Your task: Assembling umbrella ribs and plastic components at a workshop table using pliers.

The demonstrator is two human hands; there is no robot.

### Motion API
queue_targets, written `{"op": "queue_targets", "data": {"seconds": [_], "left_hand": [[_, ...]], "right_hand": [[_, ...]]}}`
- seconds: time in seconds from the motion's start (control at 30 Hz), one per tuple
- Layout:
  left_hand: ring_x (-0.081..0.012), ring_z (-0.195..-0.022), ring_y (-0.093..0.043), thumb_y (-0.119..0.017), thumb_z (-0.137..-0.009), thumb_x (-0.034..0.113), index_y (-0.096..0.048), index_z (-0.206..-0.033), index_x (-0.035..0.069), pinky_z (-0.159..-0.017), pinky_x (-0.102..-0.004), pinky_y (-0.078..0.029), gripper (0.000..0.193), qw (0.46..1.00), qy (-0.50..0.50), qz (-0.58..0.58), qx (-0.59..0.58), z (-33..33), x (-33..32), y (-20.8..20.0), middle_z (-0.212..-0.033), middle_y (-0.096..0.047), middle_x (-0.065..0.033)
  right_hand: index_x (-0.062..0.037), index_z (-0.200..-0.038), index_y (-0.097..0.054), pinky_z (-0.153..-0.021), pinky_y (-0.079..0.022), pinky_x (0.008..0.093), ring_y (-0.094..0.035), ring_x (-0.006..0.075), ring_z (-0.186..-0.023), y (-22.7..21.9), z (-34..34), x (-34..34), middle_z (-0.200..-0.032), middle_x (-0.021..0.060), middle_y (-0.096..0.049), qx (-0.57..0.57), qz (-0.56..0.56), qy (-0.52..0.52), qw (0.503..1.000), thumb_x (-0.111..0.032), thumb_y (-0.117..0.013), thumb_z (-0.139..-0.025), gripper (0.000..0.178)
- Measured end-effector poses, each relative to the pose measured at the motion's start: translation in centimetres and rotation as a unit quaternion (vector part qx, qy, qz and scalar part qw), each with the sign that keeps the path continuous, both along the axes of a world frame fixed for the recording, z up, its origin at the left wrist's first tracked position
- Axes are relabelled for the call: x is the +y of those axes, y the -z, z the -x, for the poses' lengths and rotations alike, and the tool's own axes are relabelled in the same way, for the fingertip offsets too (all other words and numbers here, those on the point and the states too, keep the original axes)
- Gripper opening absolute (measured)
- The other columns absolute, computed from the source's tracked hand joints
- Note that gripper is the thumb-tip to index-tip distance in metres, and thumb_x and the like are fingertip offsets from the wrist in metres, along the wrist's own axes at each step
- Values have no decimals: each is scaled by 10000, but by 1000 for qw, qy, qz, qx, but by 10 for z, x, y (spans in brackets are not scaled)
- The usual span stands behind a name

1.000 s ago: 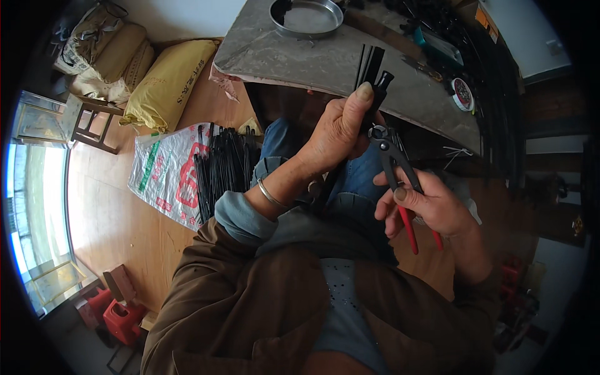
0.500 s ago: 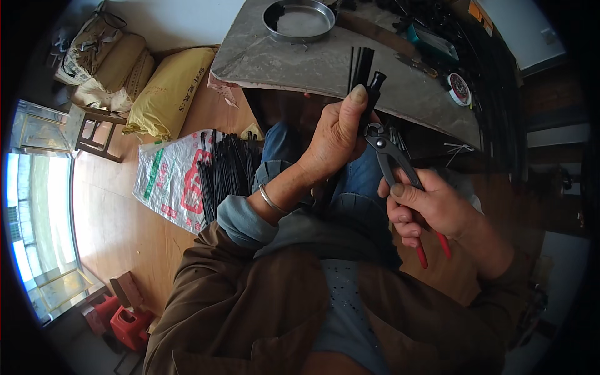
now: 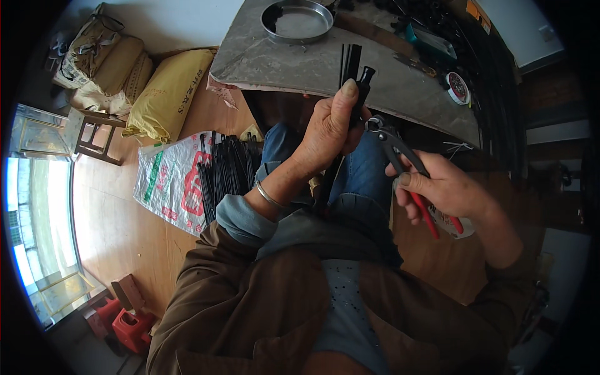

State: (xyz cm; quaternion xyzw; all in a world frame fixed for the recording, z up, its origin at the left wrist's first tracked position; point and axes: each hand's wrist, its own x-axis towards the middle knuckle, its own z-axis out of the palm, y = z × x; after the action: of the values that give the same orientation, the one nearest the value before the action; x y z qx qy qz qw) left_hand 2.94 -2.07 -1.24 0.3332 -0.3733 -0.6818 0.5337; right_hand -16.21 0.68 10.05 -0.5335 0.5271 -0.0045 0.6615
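Note:
My left hand [image 3: 328,128] is closed around a bundle of thin black strips [image 3: 351,62], its thumb pressed along them and their ends sticking up above the fist. A thicker glossy black rod [image 3: 365,80] with a knobbed end rises beside the strips, from the same grip. In my right hand [image 3: 444,184] is a pair of pincers [image 3: 400,145] with dark metal jaws and red handles. The rounded jaws are close to the right side of my left fist; whether they touch anything there I cannot tell.
Ahead stands a grey stone-topped table [image 3: 250,59] bearing a round metal pan [image 3: 300,32], a teal tray [image 3: 431,44] and a small round tin [image 3: 458,87]. Many black strips [image 3: 228,169] lie on a printed plastic sack [image 3: 165,181] at left. Beyond are a yellow sack [image 3: 169,94] and a wooden stool [image 3: 94,134].
My left hand has shifted slightly left with the strips and rod. The pincers have moved up a little, and the fingers of my right hand look looser on the handles.

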Motion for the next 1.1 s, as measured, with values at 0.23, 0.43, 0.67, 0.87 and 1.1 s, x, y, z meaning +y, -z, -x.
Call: {"op": "queue_targets", "data": {"seconds": [0.23,0.43,0.67,0.87,1.1], "left_hand": [[-70,-362,-341,-374,-952,602,-558,-795,35,-364,-224,-248,617,1000,-7,6,-17,6,2,-1,-456,-405,15],[-52,-394,-362,-395,-966,560,-571,-800,36,-376,-219,-253,576,999,-35,9,-30,7,6,-8,-490,-430,24],[-57,-471,-411,-473,-996,360,-596,-1010,18,-439,-217,-328,363,984,-164,32,-67,12,-25,29,-582,-443,32],[-72,-456,-429,-630,-910,375,-513,-781,120,-413,-226,-343,308,983,-177,-6,-53,-8,-35,27,-621,-483,27],[-70,-428,-424,-628,-916,310,-498,-683,120,-408,-224,-318,328,978,-148,122,-84,-39,-47,-18,-542,-456,28]], "right_hand": [[-10,-1079,-479,-423,-424,219,-428,44,-478,-5,-1,-4,-648,-17,-456,18,-21,-14,1000,-165,-477,-987,180],[-22,-1067,-483,-481,-455,297,-487,117,-502,6,-6,0,-661,25,-497,53,2,6,999,-173,-503,-968,181],[9,-1036,-493,-688,-450,462,-607,410,-826,63,5,-66,-849,227,-624,250,460,-97,847,-262,-603,-901,322],[13,-1058,-499,-718,-484,487,-630,411,-837,95,43,-123,-873,216,-650,354,558,-72,747,-448,-610,-868,511],[-66,-1088,-564,-872,-418,448,-527,308,-1035,118,39,-120,-1048,115,-570,310,704,17,639,-328,-670,-828,384]]}}
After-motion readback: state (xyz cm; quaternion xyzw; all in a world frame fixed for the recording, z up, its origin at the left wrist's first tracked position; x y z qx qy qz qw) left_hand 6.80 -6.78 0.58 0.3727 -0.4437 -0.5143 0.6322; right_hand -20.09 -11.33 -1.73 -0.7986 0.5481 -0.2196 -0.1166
